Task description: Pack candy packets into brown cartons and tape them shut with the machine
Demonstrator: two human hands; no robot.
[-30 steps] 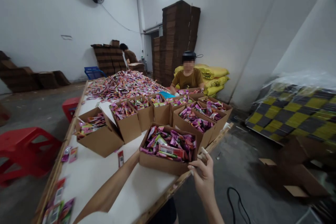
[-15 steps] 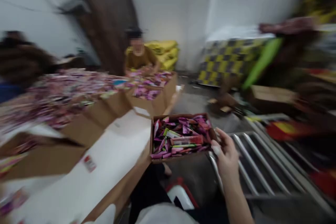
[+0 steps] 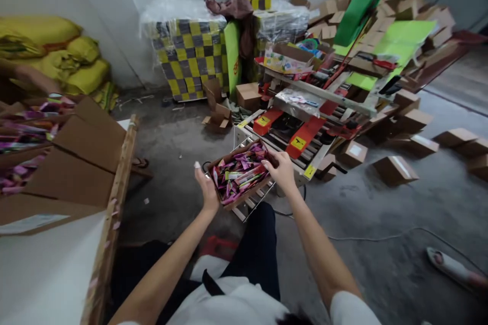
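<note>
A small open cardboard box (image 3: 244,199) full of pink and purple wrapped packets (image 3: 240,172) is held between both my hands in front of me. At its left end my left hand (image 3: 208,189) grips the side, thumb pointing up. My right hand (image 3: 281,168) clasps the opposite end, with its thumb over the rim near the packets. Under and behind the box are the metal rollers (image 3: 244,212) of a conveyor, partly covered by it.
The roller conveyor leads to a taping machine with red guides (image 3: 301,142). Left stands a white table (image 3: 49,274) with a wooden edge and large cartons (image 3: 72,175) of packets; a co-worker's arm (image 3: 34,77) reaches there. Boxes (image 3: 395,170) and a cable (image 3: 373,239) lie on the floor at right.
My view has swung right, from the packet-covered table to the conveyor and taping machine. The box has come along, and my left hand now shows on its left end.
</note>
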